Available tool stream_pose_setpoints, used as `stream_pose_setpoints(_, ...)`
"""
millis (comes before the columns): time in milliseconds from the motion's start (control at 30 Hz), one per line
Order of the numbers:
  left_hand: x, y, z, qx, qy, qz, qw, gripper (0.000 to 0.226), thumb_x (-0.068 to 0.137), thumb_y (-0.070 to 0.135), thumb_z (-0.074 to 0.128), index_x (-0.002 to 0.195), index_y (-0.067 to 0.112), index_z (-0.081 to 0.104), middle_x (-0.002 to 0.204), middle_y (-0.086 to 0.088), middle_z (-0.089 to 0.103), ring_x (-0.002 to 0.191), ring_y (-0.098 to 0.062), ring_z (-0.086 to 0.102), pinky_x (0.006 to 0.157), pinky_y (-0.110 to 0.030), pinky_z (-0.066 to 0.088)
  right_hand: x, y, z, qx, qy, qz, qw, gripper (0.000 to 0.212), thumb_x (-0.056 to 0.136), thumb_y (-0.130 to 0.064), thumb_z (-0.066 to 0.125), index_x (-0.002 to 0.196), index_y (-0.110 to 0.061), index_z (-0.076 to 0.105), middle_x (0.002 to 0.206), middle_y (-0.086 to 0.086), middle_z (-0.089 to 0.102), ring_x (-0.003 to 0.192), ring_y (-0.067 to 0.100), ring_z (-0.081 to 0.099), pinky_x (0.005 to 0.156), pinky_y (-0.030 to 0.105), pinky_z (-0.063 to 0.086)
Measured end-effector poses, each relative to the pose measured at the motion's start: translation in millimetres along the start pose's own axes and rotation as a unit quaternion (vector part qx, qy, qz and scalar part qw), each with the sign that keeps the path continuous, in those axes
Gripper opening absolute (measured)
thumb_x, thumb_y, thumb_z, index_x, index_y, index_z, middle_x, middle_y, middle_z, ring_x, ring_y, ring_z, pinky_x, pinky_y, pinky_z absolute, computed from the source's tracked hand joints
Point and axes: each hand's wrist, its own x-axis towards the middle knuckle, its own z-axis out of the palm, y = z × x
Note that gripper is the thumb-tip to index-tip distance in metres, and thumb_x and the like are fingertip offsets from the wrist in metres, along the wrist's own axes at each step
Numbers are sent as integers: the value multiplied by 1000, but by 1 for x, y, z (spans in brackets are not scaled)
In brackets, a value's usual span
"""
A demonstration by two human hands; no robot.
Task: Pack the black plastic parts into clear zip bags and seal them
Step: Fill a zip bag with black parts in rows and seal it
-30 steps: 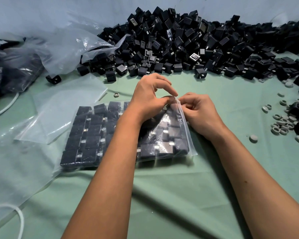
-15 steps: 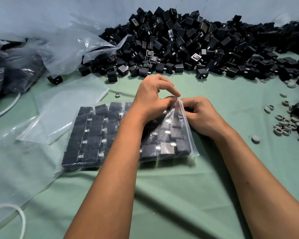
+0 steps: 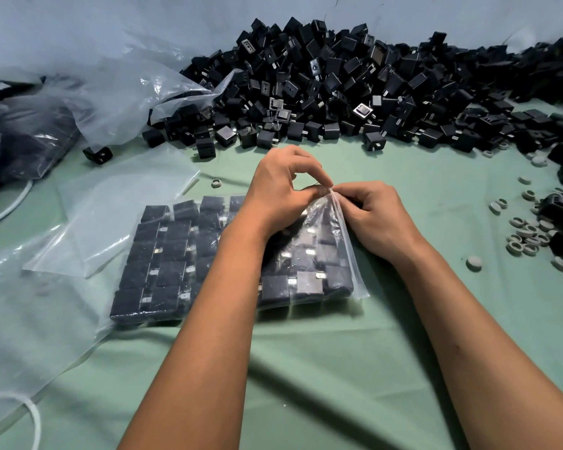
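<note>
A clear zip bag (image 3: 335,254) filled with black plastic parts (image 3: 163,254) is laid flat on the green cloth (image 3: 306,368), near the middle of the view. The parts inside are packed in neat rows, side by side, with small metal tabs seen between them. The far right corner of the bag is pinched by the left hand (image 3: 280,193), whose thumb and forefinger are curled onto the plastic at the open edge. The same edge is gripped just beside it by the right hand (image 3: 371,216), with its fingers curled round the plastic; the two hands are nearly touching at the fingertips. Whether the zip strip is closed along its length cannot be told, as much of it is hidden under the left hand and forearm.

Behind the bag, a large loose heap of black parts (image 3: 338,92) is piled against the pale wall. Empty clear bags (image 3: 111,216) are spread to the left of the filled one, partly under it. Further left, larger bags (image 3: 30,141) of dark contents are seen. Small grey rings (image 3: 527,232) are scattered on the cloth at the right, well apart from the hands, and one ring (image 3: 216,183) lies just beyond the filled bag. A white cord (image 3: 33,423) is curved at the lower left corner.
</note>
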Motion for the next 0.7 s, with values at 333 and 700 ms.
stream_pose_setpoints(333, 1, 0, 2, 5, -7, 4, 1000, 12, 81, 13, 84, 89, 22, 82, 104, 3, 68, 110, -17, 58, 96, -42, 49, -1, -2, 3, -54, 70, -11, 996, 6, 87, -21, 79, 91, -18, 82, 76, -8, 77, 70, 6, 73, 71, 29, 60)
stream_pose_setpoints(700, 1, -2, 3, -10, -15, -5, 1000, 12, 82, 13, 84, 89, 23, 82, 103, 5, 68, 109, -16, 60, 95, -43, 50, 85, 31, -25, -302, 86, 79, 946, 53, 94, -6, 58, 144, -22, 55, 154, 11, 43, 141, 33, 32, 114, 41, 34)
